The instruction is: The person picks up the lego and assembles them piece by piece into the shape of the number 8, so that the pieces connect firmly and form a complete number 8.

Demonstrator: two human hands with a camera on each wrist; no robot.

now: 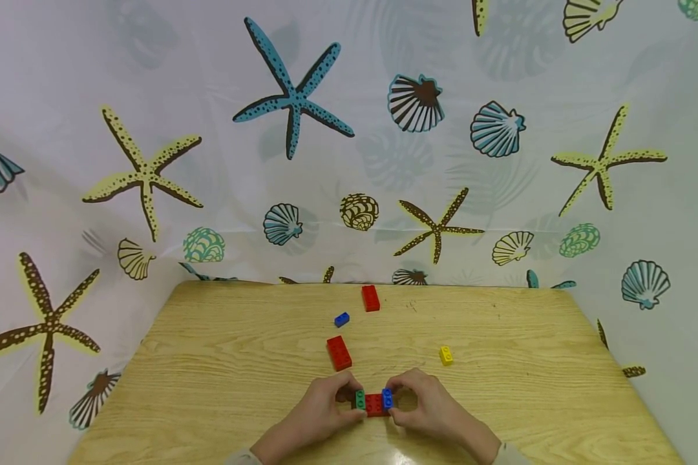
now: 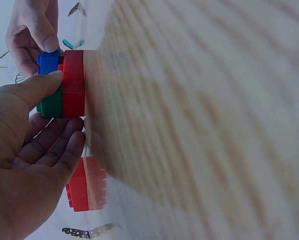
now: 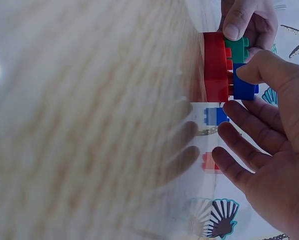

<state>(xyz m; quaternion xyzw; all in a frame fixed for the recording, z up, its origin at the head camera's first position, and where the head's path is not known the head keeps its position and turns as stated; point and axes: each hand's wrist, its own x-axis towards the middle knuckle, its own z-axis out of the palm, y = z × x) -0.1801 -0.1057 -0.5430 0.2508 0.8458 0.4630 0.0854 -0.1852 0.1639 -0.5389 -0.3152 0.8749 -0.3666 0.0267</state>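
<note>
A red brick [image 1: 374, 405] lies flat on the wooden table in front of me. At its left end stands a green brick [image 1: 360, 399], which my left hand [image 1: 328, 408] pinches between thumb and fingers. My right hand [image 1: 430, 405] pinches a blue brick [image 1: 387, 398] over the right end. In the right wrist view, red studs show beneath the blue brick [image 3: 244, 82], so it does not look fully pressed down. Bare studs of the red brick are visible between the two small bricks.
Beyond my left hand lies a second red brick [image 1: 339, 353]. Farther back are a small blue brick [image 1: 342, 320] and another red brick [image 1: 370, 298]. A yellow brick [image 1: 446, 355] sits to the right. A shell-patterned curtain [image 1: 349, 161] surrounds the table's back and sides.
</note>
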